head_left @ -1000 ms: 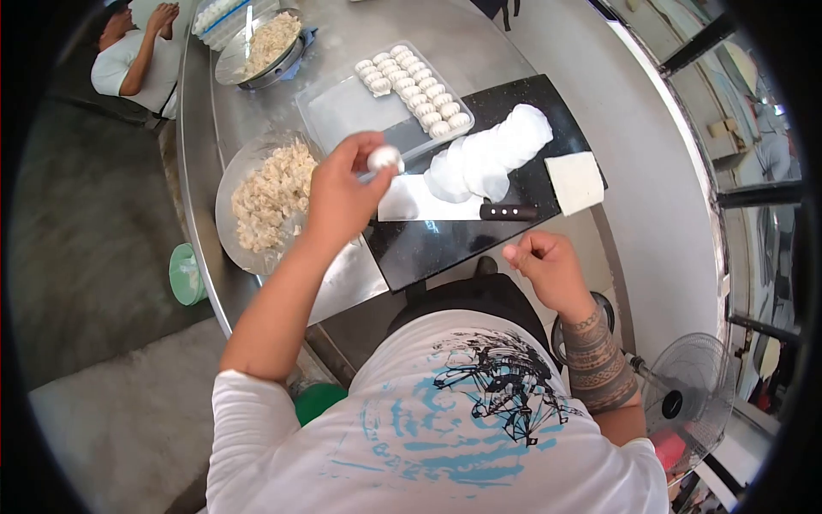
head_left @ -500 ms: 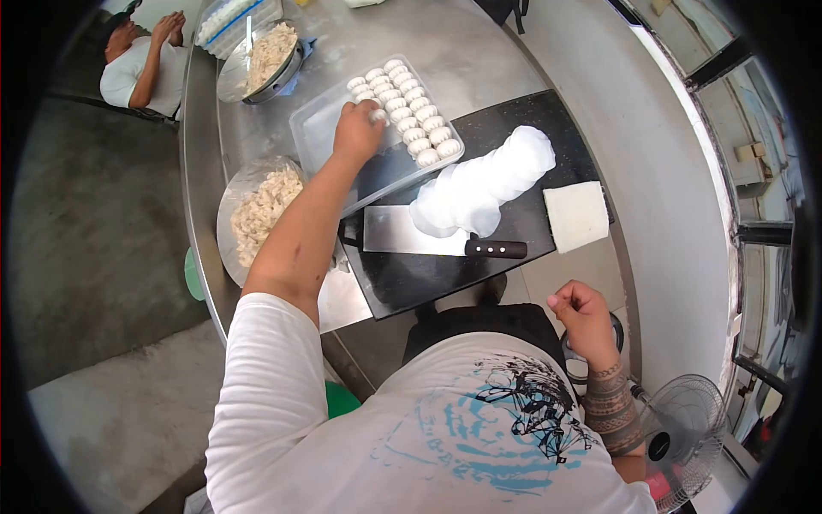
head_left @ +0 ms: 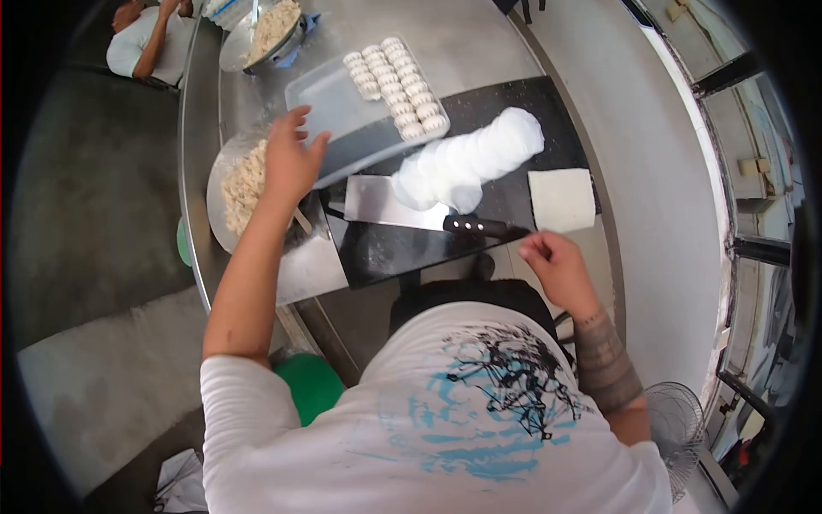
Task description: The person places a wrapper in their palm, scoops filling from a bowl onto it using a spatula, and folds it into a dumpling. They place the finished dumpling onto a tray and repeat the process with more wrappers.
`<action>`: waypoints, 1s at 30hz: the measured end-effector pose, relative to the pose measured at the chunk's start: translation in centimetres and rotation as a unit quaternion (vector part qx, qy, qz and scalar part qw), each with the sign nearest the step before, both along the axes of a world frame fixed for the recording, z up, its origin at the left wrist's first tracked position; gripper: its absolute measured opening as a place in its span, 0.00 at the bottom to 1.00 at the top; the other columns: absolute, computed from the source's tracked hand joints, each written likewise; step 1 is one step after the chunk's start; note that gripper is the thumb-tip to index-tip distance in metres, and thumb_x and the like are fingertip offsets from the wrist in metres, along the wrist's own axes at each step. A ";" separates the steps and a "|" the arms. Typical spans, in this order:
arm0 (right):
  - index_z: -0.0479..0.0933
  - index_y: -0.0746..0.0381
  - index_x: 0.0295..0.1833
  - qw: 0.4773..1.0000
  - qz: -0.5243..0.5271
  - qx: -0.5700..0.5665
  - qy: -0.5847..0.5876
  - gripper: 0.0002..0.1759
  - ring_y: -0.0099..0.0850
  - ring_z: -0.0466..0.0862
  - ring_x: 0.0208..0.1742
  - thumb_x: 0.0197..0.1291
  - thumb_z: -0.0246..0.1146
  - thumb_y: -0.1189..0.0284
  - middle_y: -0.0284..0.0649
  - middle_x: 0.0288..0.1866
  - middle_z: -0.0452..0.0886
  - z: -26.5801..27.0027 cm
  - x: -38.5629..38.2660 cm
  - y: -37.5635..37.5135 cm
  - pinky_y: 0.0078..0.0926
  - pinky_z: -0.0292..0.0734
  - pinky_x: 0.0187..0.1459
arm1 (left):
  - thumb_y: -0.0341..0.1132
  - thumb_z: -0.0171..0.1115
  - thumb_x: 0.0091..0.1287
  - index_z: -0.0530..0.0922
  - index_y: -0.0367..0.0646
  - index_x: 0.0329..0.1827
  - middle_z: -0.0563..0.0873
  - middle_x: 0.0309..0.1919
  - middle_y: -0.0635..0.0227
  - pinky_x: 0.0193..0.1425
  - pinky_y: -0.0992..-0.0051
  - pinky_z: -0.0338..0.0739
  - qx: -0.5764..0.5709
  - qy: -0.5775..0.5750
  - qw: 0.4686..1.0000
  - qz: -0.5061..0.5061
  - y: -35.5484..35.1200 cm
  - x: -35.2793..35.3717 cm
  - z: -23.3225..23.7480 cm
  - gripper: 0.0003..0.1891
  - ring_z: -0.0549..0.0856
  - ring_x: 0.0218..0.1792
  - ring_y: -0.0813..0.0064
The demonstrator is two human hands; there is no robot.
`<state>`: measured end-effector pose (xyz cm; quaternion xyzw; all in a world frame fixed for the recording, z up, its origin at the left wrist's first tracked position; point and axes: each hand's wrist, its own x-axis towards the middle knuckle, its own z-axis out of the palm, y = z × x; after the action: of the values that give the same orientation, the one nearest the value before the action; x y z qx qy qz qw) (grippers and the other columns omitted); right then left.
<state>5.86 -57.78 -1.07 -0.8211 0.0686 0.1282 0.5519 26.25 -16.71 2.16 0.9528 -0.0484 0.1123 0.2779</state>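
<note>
My left hand (head_left: 293, 158) is open with fingers spread, holding nothing. It hovers between the clear plastic tray (head_left: 330, 111) and a bowl of pale chunky filling (head_left: 242, 190). Rows of pleated white dumplings (head_left: 398, 81) fill the right part of that tray. My right hand (head_left: 556, 261) has its fingers curled together, nothing visible in them, just off the handle end of a cleaver (head_left: 381, 201). Beside the blade lies an overlapping row of round white wrappers (head_left: 475, 158). Both rest on a black board (head_left: 390, 248). A flat spatula-like stick (head_left: 303, 221) sticks out by the filling bowl.
A folded white cloth (head_left: 561, 199) lies at the board's right edge. Farther back on the steel table (head_left: 342, 26) stands a second bowl of filling (head_left: 276, 30). A green stool or tub (head_left: 310, 387) is below, a fan (head_left: 676, 428) at right. Another person (head_left: 154, 38) sits at far left.
My left hand has left the dumplings in the tray, moved left toward the filling bowl and opened. My right hand has come up and left, nearer the cleaver's handle. The view has shifted slightly.
</note>
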 end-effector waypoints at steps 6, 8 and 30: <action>0.87 0.64 0.48 0.979 0.091 -0.078 -0.166 0.08 0.42 0.87 0.41 0.69 0.69 0.72 0.45 0.42 0.89 -3.2 8.1 2.5 0.36 0.82 0.46 | 0.26 0.73 0.68 0.81 0.38 0.62 0.84 0.53 0.61 0.56 0.71 0.83 -0.145 0.024 0.989 0.031 -1.6 -14.8 3.0 0.20 0.86 0.50 0.71; 0.87 0.64 0.51 0.945 0.145 -0.108 -0.273 0.10 0.43 0.86 0.42 0.68 0.68 0.73 0.44 0.44 0.89 -5.0 11.2 4.1 0.36 0.82 0.47 | 0.24 0.72 0.68 0.81 0.37 0.62 0.84 0.53 0.62 0.56 0.72 0.82 -0.207 0.024 0.976 0.054 -2.8 -18.3 1.3 0.19 0.86 0.50 0.72; 0.85 0.57 0.45 0.806 0.397 -0.245 -0.365 0.05 0.41 0.80 0.57 0.66 0.66 0.71 0.39 0.49 0.85 -6.0 17.8 8.1 0.42 0.71 0.62 | 0.23 0.72 0.67 0.83 0.38 0.60 0.85 0.53 0.63 0.57 0.73 0.82 -0.259 0.129 0.951 0.105 -5.3 -26.2 -1.4 0.18 0.87 0.50 0.71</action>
<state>23.63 -49.63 -7.04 -0.8706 -0.4410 0.0056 0.2180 0.03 -22.04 0.80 0.8539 0.1189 0.0262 0.5061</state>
